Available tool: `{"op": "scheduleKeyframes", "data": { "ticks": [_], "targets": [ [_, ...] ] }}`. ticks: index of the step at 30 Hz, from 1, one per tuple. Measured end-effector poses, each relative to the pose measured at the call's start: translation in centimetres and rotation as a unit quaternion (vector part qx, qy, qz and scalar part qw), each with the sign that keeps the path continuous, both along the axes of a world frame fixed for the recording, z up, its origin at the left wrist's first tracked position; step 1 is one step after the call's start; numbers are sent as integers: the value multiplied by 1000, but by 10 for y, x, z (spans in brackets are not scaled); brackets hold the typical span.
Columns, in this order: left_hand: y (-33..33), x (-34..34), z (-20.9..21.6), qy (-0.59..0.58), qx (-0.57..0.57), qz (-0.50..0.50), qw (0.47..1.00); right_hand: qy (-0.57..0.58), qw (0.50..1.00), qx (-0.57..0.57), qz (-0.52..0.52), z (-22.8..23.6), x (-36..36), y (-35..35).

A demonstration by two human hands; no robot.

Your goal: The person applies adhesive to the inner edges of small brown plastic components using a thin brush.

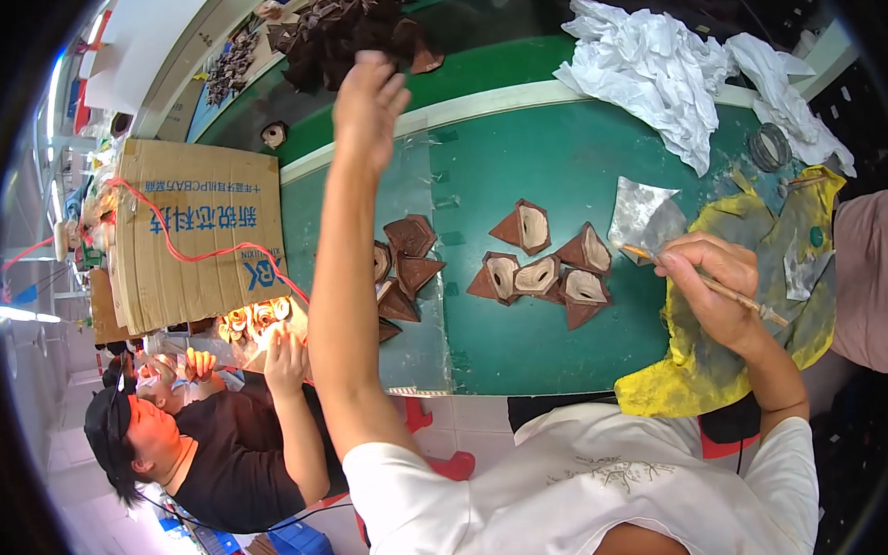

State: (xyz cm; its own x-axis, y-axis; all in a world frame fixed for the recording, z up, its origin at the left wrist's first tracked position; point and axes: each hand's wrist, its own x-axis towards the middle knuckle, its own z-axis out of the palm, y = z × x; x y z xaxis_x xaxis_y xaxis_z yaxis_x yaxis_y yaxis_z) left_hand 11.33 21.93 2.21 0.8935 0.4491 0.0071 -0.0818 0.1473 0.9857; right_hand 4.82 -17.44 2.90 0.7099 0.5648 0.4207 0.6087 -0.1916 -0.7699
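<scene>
My left hand (370, 109) is stretched far forward over the green belt, fingers extended and nothing visible in them. Just beyond its fingertips is a heap of dark brown pointed pieces (345, 34). In my right hand (719, 287) is a thin paintbrush (706, 280), held like a pen, its tip pointing left beside a translucent plastic sheet (642, 218). Between my arms, several brown pointed pieces (582, 288) with cream hollow faces lie clustered on the green table (520, 354). More brown pieces (412, 235) lie close to my left forearm, which partly hides them.
Crumpled white paper (647, 74) covers the far right, near a round dark-rimmed container (769, 147). A stained yellow cloth (675, 379) lies under my right forearm. At left stand a cardboard box (196, 235) with a red cord (186, 257) and a person in black (242, 456) at work.
</scene>
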Motion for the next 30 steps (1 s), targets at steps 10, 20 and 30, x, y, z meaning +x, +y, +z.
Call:
{"op": "scheduleKeyframes", "data": {
  "ticks": [10, 20, 30],
  "targets": [
    [-93, -98, -26, 146, 479, -351, 791, 4, 1000, -8, 14, 3, -2, -2],
    [-151, -155, -13, -1, -470, -73, 880, -41, 998, 27, 40, 38, -16, 9],
    [-171, -172, -30, -30, -271, 29, 962, -107, 984, 31, 136, 59, -28, 25]
  ]
}}
